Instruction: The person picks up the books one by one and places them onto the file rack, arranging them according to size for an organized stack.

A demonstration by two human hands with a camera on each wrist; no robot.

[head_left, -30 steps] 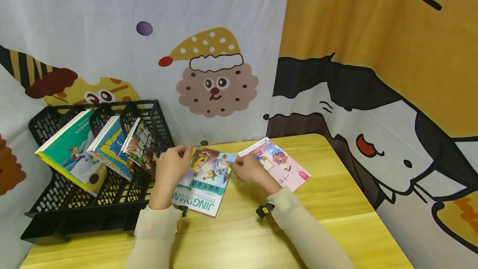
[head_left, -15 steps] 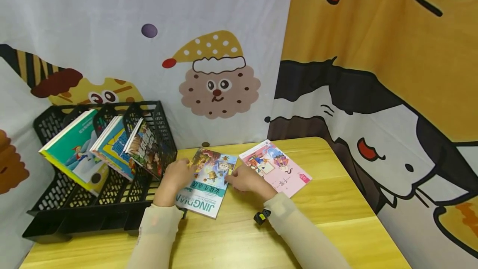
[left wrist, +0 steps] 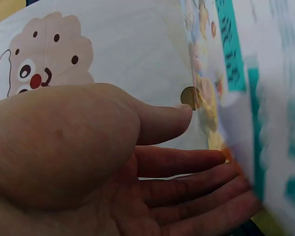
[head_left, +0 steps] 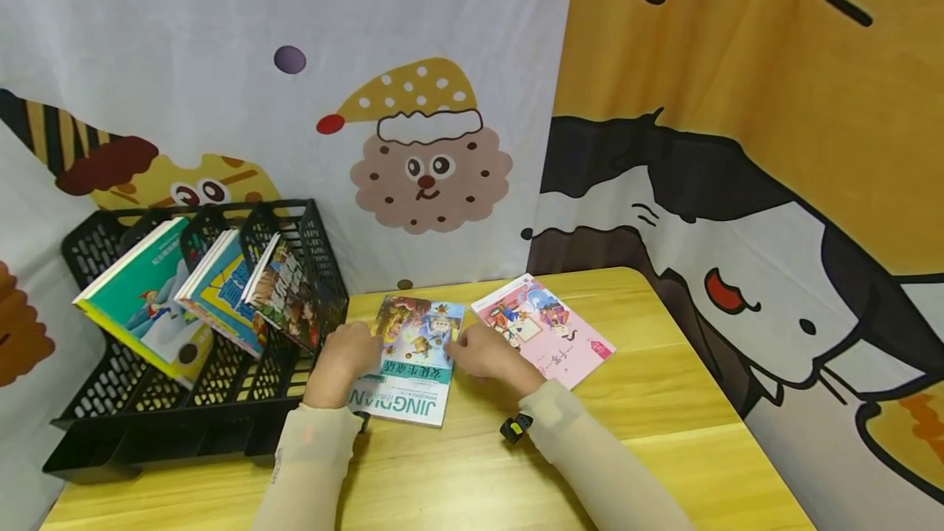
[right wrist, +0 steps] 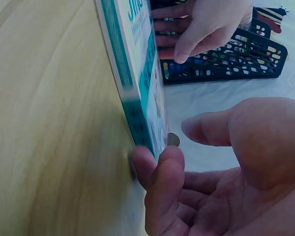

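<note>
A storybook (head_left: 413, 383) with a teal band and a colourful picture lies cover up on the table, its lettering upside down in the head view. My left hand (head_left: 345, 359) is at its left edge; in the left wrist view the straight fingers (left wrist: 201, 196) touch the book (left wrist: 236, 98) and the thumb stands apart from it. At the right edge is my right hand (head_left: 490, 359). The right wrist view has its bent fingertips (right wrist: 169, 169) against the book's spine (right wrist: 119, 54), with the thumb (right wrist: 206, 129) clear of the cover.
Just right of my right hand lies a pink book (head_left: 564, 342) on the wooden table (head_left: 649, 433). A black slotted book rack (head_left: 214, 424) stands at the left, holding a green book (head_left: 151, 301), blue-yellow books (head_left: 224, 293) and brown books (head_left: 283, 293). A printed curtain (head_left: 428, 6) hangs behind.
My left hand has come down from the book's upper left to its left edge. The storybook has turned a little, its near edge swinging to the right. The pink book and rack stay put.
</note>
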